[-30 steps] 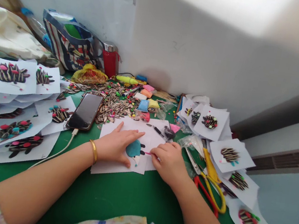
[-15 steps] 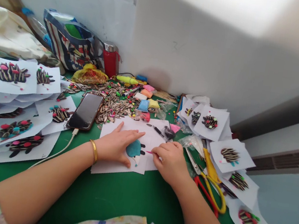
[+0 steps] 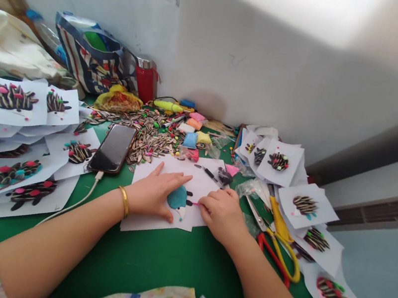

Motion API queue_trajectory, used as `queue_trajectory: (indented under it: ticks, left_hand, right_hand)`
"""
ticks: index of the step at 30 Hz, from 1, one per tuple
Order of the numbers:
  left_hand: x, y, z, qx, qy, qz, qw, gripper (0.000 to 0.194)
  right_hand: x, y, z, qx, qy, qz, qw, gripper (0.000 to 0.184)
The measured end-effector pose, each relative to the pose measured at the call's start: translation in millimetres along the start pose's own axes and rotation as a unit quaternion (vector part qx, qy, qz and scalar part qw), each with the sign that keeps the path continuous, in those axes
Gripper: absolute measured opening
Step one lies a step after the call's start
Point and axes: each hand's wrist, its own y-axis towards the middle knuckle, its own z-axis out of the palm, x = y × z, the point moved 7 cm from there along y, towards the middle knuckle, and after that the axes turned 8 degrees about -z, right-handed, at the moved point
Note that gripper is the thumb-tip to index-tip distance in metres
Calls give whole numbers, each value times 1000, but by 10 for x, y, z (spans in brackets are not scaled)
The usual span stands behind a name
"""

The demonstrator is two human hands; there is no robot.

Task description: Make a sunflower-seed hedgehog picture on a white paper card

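My left hand [image 3: 154, 192] lies on a white paper sheet [image 3: 136, 224] with its fingers spread, thumb and forefinger framing a blue clay shape [image 3: 176, 198]. This shape has a white pointed face below it and two black clay ovals [image 3: 189, 198] on its right side. From the closed fingers of my right hand [image 3: 222, 214] a thin pink stick [image 3: 195, 204] points left, its tip at or very near the lower black oval. Most of the stick is hidden in my fingers. Above my right hand lies a black pen [image 3: 210, 175] on another sheet.
A phone [image 3: 113, 148] on a charging cable and piled sunflower seeds [image 3: 153, 141] lie beyond my left hand. Clay packets [image 3: 190, 140] sit behind the sheets. Scissors [image 3: 283, 250] and a yellow cutter [image 3: 279, 219] lie right. Seed-covered hedgehog pictures [image 3: 12, 98] flank both sides.
Half a second ago the pink stick's tip had drawn slightly right, away from the black oval; now it is back against or close to it. My left hand has stayed in place.
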Motion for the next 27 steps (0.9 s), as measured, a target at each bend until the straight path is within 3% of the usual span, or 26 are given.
queue_trajectory:
  ticks: [5, 10, 21, 24, 27]
  left_hand:
    - [6, -9, 5, -1, 1, 0, 1000, 112]
    - [0, -7, 9, -3, 12, -2, 1000, 110]
    - [-2, 8, -11, -25, 22, -4, 999, 109]
    - [-5, 5, -21, -33, 18, 4, 999, 110]
    - [7, 7, -24, -39, 19, 5, 999, 112]
  right_hand:
    - [-184, -48, -76, -37, 4, 62, 997, 19]
    - [-386, -101, 31, -3, -39, 114, 993, 36]
    - [-353, -95, 65, 25, -56, 100, 993, 33]
    - [-326, -91, 21, 11, -63, 102, 993, 25]
    - [-267, -72, 3, -18, -39, 80, 996, 30]
